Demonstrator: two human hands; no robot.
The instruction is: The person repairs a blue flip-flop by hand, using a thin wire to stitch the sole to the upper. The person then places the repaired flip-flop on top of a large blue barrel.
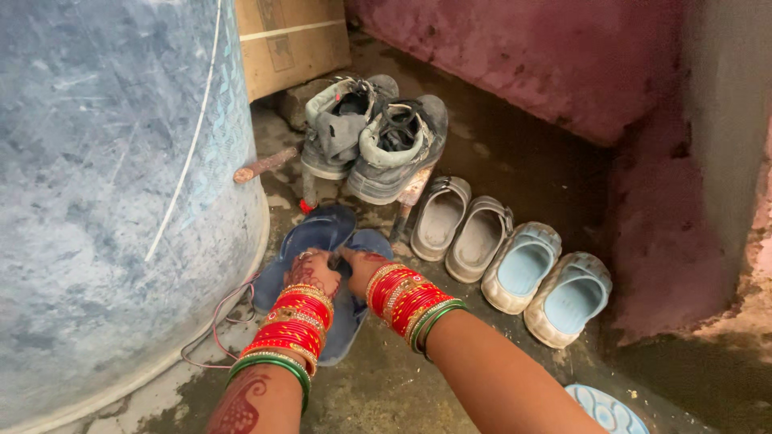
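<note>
Footwear row on wet concrete floor, beside large blue plastic drum. Both hands down on a pair of dark blue rubber flip-flops, lying side by side just beside the drum's base. Left hand rests on the left sandal, fingers curled at its strap; right hand closed on the inner edge of the right sandal. Whether either pinch is full, cannot tell.

Handling, judged: light, soft, bendy soles, likely slick from the damp floor; best taken by the strap or the sole edge.

Count: two blue flip-flops; two worn grey lace-up shoes behind them; two grey slip-on clogs; two cream clogs with pale blue insoles; one brown cardboard box at the back.
</note>
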